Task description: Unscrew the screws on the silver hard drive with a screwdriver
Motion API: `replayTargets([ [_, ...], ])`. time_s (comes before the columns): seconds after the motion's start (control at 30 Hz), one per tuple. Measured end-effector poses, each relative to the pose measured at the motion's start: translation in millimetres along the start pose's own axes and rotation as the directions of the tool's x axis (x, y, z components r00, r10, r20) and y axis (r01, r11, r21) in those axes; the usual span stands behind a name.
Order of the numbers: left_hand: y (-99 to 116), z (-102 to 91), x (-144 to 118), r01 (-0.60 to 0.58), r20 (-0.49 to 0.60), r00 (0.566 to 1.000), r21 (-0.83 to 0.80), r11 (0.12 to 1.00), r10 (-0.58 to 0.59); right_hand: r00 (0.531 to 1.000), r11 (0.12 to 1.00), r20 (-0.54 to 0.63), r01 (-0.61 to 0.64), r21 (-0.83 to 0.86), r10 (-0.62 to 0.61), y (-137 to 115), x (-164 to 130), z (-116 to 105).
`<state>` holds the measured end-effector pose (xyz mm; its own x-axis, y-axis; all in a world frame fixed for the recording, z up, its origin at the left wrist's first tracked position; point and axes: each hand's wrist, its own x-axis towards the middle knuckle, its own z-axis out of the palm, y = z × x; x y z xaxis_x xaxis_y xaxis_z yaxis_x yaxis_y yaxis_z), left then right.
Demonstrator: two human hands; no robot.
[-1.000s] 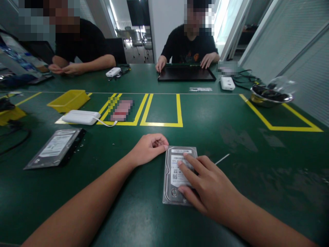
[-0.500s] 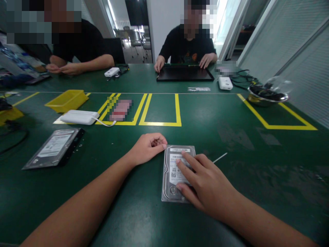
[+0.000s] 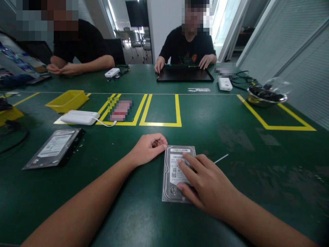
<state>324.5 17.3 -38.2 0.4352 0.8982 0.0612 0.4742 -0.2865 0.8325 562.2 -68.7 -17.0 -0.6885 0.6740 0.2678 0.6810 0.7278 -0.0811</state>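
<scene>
A silver hard drive (image 3: 171, 176) with a white label lies flat on the green table in front of me. My right hand (image 3: 205, 181) rests across its right side, fingers spread, with fingertips and thumb on the label and metal cover. At the drive's top left corner is my left hand (image 3: 149, 148), its fingers curled and the thumb and index finger closed at the corner. A thin whitish stick (image 3: 221, 158) pokes out from behind my right hand; its other end is hidden. Farther left lies a second hard drive (image 3: 52, 147), with small bits scattered beside it.
A white power bank (image 3: 81, 117) with a cable lies near a yellow bin (image 3: 67, 100). Yellow tape (image 3: 160, 124) marks rectangles. A metal bowl (image 3: 267, 97) of dark items stands at right. Across the table, one person handles a black panel (image 3: 185, 73); another sits with hands together.
Both hands and the hard drive stay in place. The whole view shifts very slightly.
</scene>
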Motion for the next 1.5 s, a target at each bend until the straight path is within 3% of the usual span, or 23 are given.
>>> replayTargets([
  [0.13,0,0.0,0,-0.002,-0.001,1.000,-0.003,1.000,0.002,0.988,0.999,-0.155,0.020,0.038,-0.014,1,1,-7],
  [0.37,-2,0.2,-1,-0.004,-0.010,1.000,0.012,1.000,0.004,0.905,0.980,-0.401,-0.073,0.187,0.144,9,7,-35],
  [0.6,0,-0.4,1,0.002,-0.011,1.000,0.026,1.000,-0.001,0.946,0.942,-0.251,-0.124,0.313,0.208,13,23,-76],
  [0.97,1,-0.8,-1,-0.004,-0.013,1.000,0.040,0.999,0.005,0.844,0.886,-0.354,-0.264,0.381,0.403,13,64,-117],
  [1.07,0,-1.2,-1,-0.007,-0.016,1.000,0.045,0.999,0.008,0.827,0.887,-0.381,-0.272,0.374,0.414,16,74,-123],
  [1.27,0,-1.1,0,-0.014,-0.014,1.000,0.041,0.999,0.015,0.786,0.861,-0.473,-0.145,0.487,0.399,19,84,-123],
  [1.5,2,-1.2,0,-0.012,-0.006,1.000,0.035,0.999,0.012,0.779,0.785,-0.447,-0.092,0.612,0.440,20,89,-114],
])
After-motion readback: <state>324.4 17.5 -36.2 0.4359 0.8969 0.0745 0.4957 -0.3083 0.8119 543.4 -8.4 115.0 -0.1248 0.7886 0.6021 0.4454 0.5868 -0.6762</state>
